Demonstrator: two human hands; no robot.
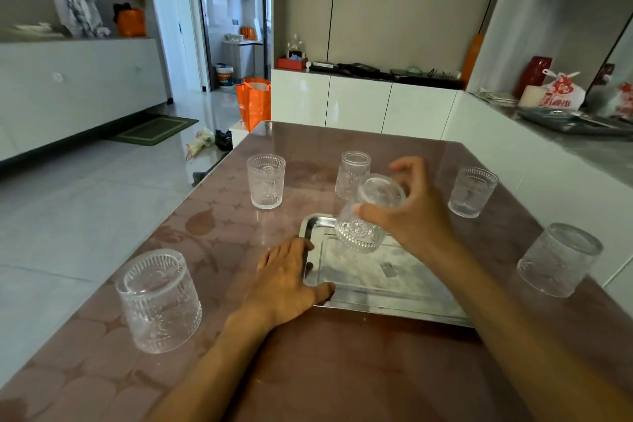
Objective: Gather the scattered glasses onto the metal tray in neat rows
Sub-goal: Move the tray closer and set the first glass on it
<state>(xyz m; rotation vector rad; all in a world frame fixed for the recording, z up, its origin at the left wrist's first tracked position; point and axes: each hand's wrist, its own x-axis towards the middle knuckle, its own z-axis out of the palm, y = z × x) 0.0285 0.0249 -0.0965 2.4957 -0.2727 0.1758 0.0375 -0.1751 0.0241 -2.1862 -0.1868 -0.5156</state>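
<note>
The right hand (416, 212) grips a ribbed glass (368, 216) by its upper wall, tilted over the far-left corner of the metal tray (394, 298) — likely starting a back row — while the left hand (287, 279) lies open, flat on the tray's left rim to steady it on the bench (342, 370); five glasses stand scattered around.

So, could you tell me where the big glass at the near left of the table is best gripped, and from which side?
Grip the near-left glass around its ribbed side wall, coming in with the left hand, which rests beside it on the tray edge. It stands upright with bare table all round, so a sideways wrap is probably steadier than pinching the top.
</note>
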